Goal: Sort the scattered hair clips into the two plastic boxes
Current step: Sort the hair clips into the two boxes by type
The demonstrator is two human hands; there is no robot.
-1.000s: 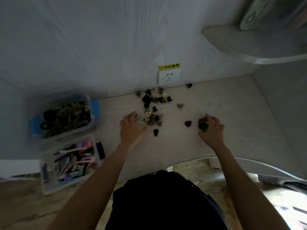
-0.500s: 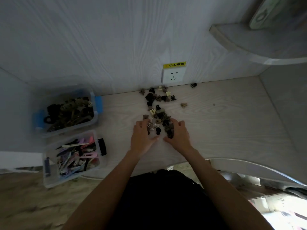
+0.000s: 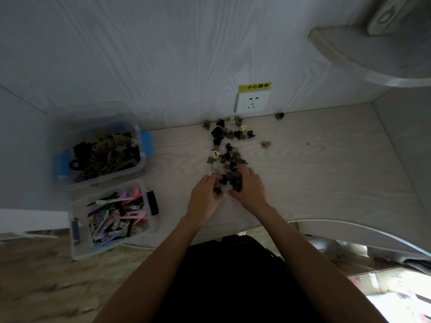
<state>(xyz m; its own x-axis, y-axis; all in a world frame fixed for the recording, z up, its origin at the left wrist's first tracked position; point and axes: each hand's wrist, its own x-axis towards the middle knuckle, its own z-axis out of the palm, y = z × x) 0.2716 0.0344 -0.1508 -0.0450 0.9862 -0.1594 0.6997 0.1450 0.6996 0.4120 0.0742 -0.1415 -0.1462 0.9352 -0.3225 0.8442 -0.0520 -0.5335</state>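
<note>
Dark clips (image 3: 229, 179) bunched between left hand (image 3: 206, 199) and right hand (image 3: 248, 187) — both cupping.

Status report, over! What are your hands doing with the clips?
Left hand, right hand cupping clip pile. Both boxes part-filled. Nothing blocking.

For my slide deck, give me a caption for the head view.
Both hands gather small claw clips on a desk beside two plastic boxes.

A pale wood-grain desk (image 3: 314, 178) carries a scatter of small dark and cream hair clips (image 3: 227, 145) near the wall. Two clear plastic boxes (image 3: 140, 159) (image 3: 79, 248) sit at its left edge, both holding clips.
</note>
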